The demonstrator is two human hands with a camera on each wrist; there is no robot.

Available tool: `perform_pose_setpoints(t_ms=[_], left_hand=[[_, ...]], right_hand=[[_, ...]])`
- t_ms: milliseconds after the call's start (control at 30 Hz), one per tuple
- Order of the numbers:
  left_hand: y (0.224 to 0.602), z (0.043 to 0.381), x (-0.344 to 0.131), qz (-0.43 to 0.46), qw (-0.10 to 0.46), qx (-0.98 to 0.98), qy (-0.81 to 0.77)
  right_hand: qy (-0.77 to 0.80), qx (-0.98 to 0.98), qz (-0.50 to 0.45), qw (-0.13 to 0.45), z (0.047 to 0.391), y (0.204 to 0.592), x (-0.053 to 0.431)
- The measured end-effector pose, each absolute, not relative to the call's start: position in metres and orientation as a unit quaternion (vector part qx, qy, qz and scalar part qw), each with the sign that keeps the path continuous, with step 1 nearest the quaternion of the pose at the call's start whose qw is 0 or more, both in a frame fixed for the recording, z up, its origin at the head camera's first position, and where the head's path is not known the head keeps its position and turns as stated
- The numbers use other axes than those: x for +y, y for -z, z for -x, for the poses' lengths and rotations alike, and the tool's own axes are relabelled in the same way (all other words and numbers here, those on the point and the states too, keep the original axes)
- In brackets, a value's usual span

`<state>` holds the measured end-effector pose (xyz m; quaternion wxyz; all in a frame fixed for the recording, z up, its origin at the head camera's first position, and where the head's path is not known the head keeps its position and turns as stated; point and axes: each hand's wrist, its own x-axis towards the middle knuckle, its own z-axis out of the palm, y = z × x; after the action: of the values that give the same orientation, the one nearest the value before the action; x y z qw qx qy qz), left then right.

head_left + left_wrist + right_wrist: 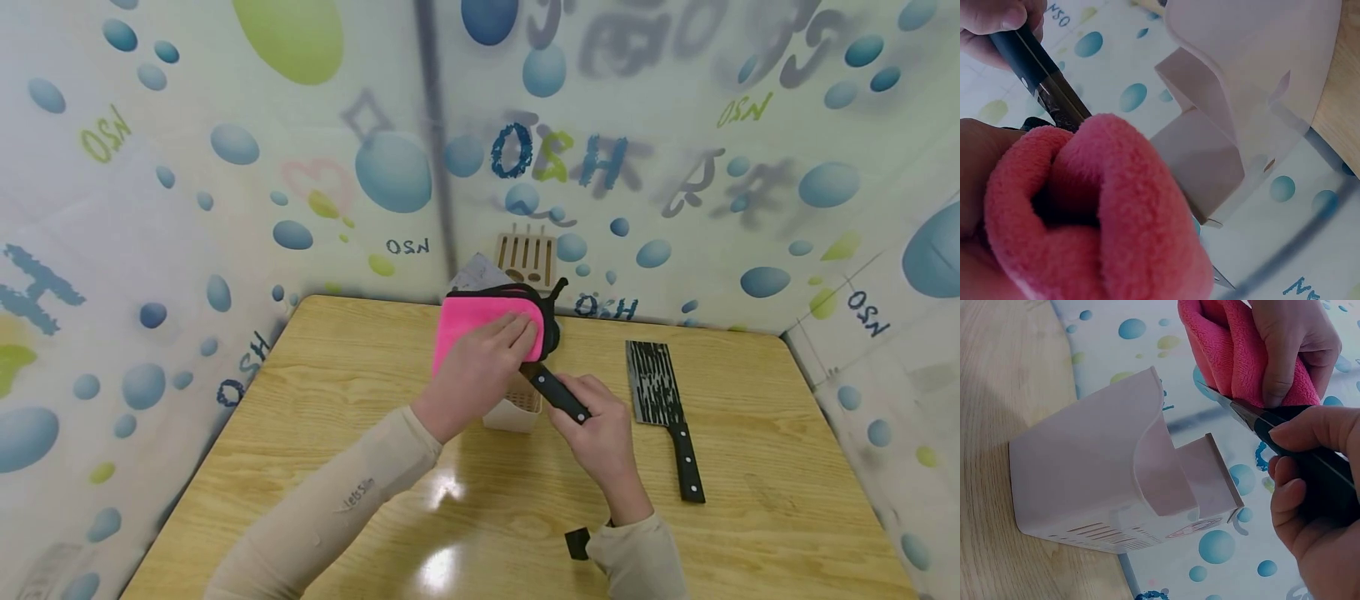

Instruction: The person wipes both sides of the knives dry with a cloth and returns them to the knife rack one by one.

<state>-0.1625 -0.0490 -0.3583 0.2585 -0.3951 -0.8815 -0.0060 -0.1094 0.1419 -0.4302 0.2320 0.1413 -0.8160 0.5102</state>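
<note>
In the head view my right hand (600,425) grips the black handle (558,395) of a broad-bladed knife. A pink cloth (468,321) with a black edge is folded over the blade, and a grey corner of the blade (478,273) sticks out beyond it. My left hand (483,362) holds the cloth against the blade, close above the handle. In the left wrist view the fluffy pink cloth (1141,206) hides most of the blade. The right wrist view shows the left thumb pressing the cloth (1244,362) near the handle end of the blade.
A pale knife holder (1085,462) with slots stands on the table beneath the hands; its slotted top (525,257) rises behind the cloth. To the right lies a cleaver (656,383) with a black-and-silver blade. A patterned sheet (360,225) hangs behind the wooden table (345,358).
</note>
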Motion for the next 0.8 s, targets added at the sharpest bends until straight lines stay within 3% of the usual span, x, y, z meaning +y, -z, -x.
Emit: perform_pose_setpoints(t_ms=[800], left_hand=[[0.354,0.181,-0.067,0.343,0.266,-0.900,0.047]], right_hand=[[-0.510,-0.815,-0.146,0.234,0.107,0.427,0.142]])
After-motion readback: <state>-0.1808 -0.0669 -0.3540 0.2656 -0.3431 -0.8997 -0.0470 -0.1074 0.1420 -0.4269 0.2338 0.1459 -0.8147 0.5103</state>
